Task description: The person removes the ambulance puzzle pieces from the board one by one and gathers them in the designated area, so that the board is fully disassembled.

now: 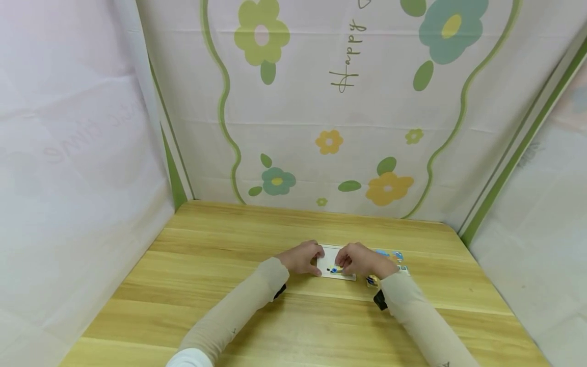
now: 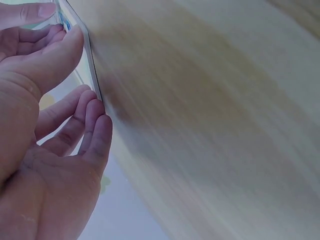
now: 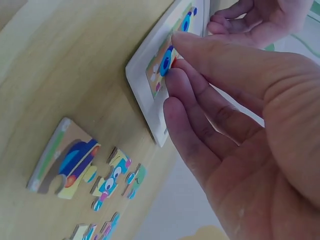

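Observation:
A white jigsaw puzzle tray (image 1: 328,255) lies flat on the table, with colourful pieces along its near edge. My left hand (image 1: 302,257) grips the tray's left side, its thumb by the near corner and its fingers farther back. Over the tray's right half, my right hand (image 1: 361,259) pinches a puzzle piece (image 3: 165,63) with a blue wheel on it, low at the tray surface. Beside that piece, another piece with a blue wheel (image 3: 186,22) sits in the tray. The fingers partly hide the pinched piece.
Several loose puzzle pieces lie on the wooden table (image 1: 302,321) to the right, among them a large vehicle piece (image 3: 70,160) and a blue piece with eyes (image 3: 111,181). A flower-printed cloth (image 1: 293,112) stands behind the table, with pale cloth sides.

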Demonstrator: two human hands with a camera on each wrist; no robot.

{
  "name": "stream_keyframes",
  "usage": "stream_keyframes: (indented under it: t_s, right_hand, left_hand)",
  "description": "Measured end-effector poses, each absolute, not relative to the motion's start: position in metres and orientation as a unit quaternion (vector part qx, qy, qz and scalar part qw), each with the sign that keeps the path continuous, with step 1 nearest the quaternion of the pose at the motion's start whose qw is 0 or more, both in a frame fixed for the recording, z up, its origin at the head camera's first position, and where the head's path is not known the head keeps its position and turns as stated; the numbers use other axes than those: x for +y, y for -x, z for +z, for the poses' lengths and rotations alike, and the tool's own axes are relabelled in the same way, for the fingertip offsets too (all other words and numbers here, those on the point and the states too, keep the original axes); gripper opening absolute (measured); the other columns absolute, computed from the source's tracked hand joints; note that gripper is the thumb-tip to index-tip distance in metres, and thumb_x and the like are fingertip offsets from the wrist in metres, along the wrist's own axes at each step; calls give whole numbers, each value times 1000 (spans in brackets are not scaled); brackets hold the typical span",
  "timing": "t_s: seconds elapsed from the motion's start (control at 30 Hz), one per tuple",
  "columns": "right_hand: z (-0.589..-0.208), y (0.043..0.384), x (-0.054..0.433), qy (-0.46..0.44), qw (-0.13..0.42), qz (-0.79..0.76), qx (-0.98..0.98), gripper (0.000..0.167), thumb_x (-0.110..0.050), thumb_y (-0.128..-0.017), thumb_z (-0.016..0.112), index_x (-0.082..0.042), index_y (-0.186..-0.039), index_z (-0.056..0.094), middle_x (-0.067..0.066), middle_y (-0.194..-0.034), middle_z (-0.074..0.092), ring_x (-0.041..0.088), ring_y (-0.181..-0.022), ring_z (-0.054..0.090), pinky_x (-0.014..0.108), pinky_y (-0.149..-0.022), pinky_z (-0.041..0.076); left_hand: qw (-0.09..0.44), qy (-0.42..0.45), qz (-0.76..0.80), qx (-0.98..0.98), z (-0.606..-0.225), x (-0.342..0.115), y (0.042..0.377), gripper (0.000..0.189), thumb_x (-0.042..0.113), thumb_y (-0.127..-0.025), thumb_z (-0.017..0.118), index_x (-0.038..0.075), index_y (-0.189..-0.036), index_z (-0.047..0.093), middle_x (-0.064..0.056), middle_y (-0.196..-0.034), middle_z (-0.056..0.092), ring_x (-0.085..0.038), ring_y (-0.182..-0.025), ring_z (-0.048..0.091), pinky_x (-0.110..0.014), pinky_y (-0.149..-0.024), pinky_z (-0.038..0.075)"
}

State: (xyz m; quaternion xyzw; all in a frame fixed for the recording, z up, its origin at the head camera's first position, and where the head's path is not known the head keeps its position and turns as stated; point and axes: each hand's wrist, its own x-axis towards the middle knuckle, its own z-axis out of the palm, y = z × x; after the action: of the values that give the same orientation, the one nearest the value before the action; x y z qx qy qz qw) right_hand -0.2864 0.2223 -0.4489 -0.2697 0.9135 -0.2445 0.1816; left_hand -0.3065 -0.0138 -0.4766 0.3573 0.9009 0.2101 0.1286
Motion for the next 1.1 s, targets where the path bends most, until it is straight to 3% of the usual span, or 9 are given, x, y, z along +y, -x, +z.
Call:
stream_keyframes:
  t_s: [0.27, 0.87, 1.1]
  right_hand:
    - [-456, 284, 226, 263, 164, -232, 922, 24, 6, -88, 81, -5, -109, 80, 5, -105, 78, 16, -93, 71, 30, -81, 61]
    - [-460, 284, 224, 285, 137, -237, 919, 24, 7, -86, 82, -2, -108, 79, 10, -106, 78, 20, -92, 71, 26, -78, 59]
    - [-459, 283, 223, 275, 128, -220, 927, 22, 6, -86, 82, -5, -104, 78, 5, -100, 75, 14, -87, 66, 27, -75, 56]
  left_hand:
    - [123, -367, 177, 905, -473, -7, 304, 49, 29, -92, 84, 5, -132, 67, -3, -123, 62, -10, -103, 51, -24, -97, 48]
    - [140, -382, 212, 889, -478, 11, 302, 40, 24, -95, 82, 9, -131, 71, -1, -126, 65, -8, -105, 54, -20, -94, 48]
    - [139, -384, 222, 885, -478, 13, 302, 38, 24, -96, 81, 9, -129, 71, -2, -124, 66, -8, -101, 50, -20, -91, 45]
